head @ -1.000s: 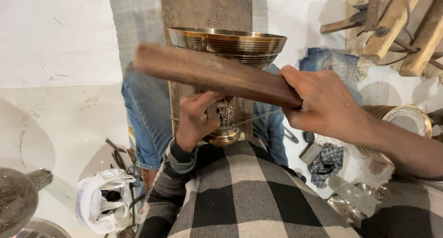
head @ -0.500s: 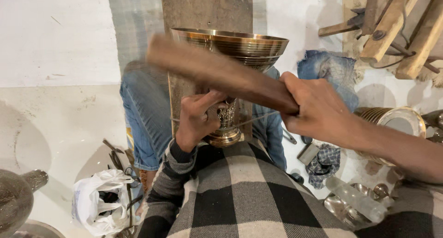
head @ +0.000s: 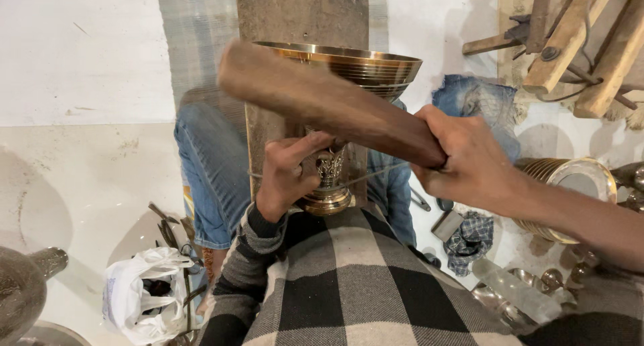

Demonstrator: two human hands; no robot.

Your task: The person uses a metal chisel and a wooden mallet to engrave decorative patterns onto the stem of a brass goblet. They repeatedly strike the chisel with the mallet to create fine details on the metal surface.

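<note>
We look down on 2 hands working at a tall brass goblet-shaped vessel with a wide ribbed bowl (head: 362, 67), which stands upright in front of a weathered wooden post (head: 302, 14) and rests at its base against a black-and-white checked cloth (head: 362, 285) over the lap. Our left hand (head: 290, 175) comes up from a striped grey sleeve, wrist bent, its fingers curled shut around the vessel's ornate stem just above the round foot. Our right hand (head: 469, 165) reaches in from the right with the forearm nearly level, closed in a full fist on the near end of a long brown wooden club (head: 329, 104). The club slants up and to the left across the front of the bowl, and its far end is blurred. We cannot tell whether it touches the rim.

A crumpled white plastic bag (head: 137, 295) lies at lower left, and a second ribbed brass bowl (head: 567, 185) lies on its side behind the right wrist.
</note>
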